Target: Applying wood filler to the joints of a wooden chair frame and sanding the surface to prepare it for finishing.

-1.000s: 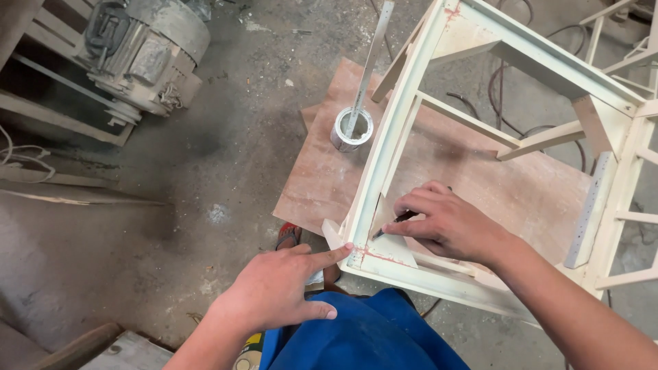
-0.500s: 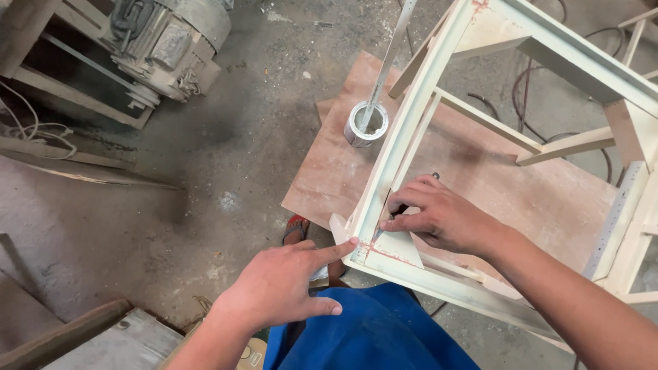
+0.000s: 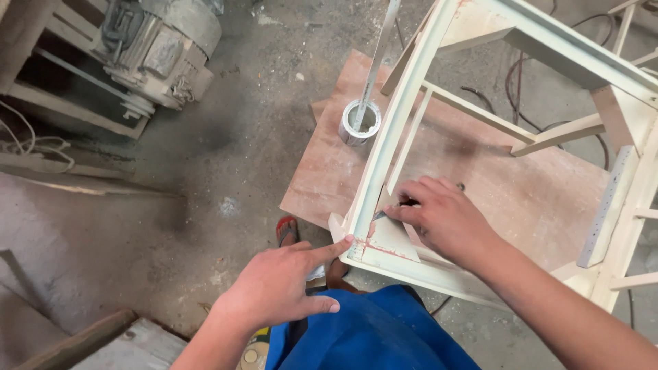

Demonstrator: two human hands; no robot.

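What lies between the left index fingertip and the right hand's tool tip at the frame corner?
In the head view, only the pale wooden frame corner rail and its triangular corner block separate the left hand from the right hand.

Woodworking workshop, rough and dusty. Bare concrete floor (image 3: 205,171) stained, littered with grit. Grimy electric motor (image 3: 154,48) mounted on timber frame at upper left. Pale primed wooden frame (image 3: 404,123) rests on plywood sheet (image 3: 493,178) laid on floor. Small tin (image 3: 359,123) with stick stands beside it. Cables trail behind.
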